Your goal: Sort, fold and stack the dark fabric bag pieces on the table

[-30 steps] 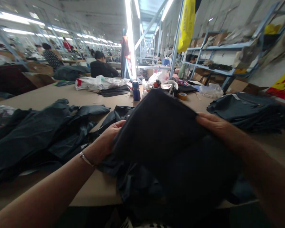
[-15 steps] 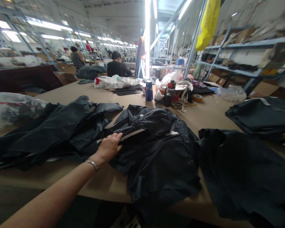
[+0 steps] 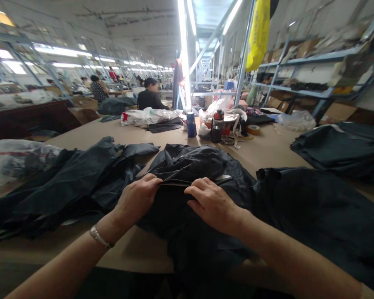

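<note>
Head view: left hand (image 3: 137, 198) pinches dark cloth (image 3: 174, 204); right hand (image 3: 216, 204), half-curled, touches it.

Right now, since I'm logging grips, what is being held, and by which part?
The left hand holds the dark cloth by a pale-lined edge; the right hand is at that edge too, its grip unclear.

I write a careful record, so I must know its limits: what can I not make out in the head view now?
All in the head view:
- Palm of the left hand: hidden by its back.
- Cloth under the right hand: covered by that hand.
- Clear bag: cut off by the left edge.
- Yellow bag: top cut off by the upper edge; lettering blurred.
</note>
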`<state>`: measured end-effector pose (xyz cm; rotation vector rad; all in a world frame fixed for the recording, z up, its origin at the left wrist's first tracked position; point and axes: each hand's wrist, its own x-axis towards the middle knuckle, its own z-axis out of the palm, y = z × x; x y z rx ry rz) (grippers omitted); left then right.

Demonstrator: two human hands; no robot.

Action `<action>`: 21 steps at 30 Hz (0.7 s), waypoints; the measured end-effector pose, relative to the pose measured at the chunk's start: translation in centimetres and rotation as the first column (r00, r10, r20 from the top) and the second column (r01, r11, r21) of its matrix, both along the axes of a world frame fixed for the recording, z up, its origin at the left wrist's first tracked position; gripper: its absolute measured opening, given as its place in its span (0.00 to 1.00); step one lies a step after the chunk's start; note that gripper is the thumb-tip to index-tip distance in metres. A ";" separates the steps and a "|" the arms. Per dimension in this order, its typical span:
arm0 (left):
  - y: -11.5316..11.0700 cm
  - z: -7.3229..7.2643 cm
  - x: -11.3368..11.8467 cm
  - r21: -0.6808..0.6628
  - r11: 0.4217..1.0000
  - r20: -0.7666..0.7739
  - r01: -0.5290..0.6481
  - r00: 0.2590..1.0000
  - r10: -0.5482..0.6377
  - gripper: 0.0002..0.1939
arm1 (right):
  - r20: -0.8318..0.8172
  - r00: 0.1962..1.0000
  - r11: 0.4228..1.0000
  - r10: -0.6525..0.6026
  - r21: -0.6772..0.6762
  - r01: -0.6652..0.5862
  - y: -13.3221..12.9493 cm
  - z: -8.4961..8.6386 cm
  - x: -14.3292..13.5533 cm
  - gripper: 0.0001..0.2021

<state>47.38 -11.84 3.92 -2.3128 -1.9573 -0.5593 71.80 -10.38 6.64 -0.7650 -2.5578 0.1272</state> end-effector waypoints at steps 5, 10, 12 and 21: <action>-1.3 1.0 1.3 0.038 0.999 -0.045 -0.019 0.999 0.021 0.15 | -0.272 0.951 0.812 -0.147 -0.582 -0.041 -0.6 -2.4 -1.6 0.11; -3.5 0.3 4.9 -0.083 0.990 0.177 0.115 0.979 -0.099 0.11 | -0.488 0.684 0.366 -0.542 -0.870 -0.330 -2.2 -5.8 -2.2 0.24; -4.4 -0.4 6.5 -0.101 0.978 0.235 0.181 0.960 -0.154 0.11 | -0.507 0.594 0.347 -0.625 -0.862 -0.370 -2.7 -6.5 -2.3 0.24; -6.0 -4.4 8.4 -0.062 0.982 0.399 0.178 0.906 -0.139 0.05 | -0.426 0.582 0.257 -0.693 -0.900 -0.353 -3.3 -8.5 -1.9 0.13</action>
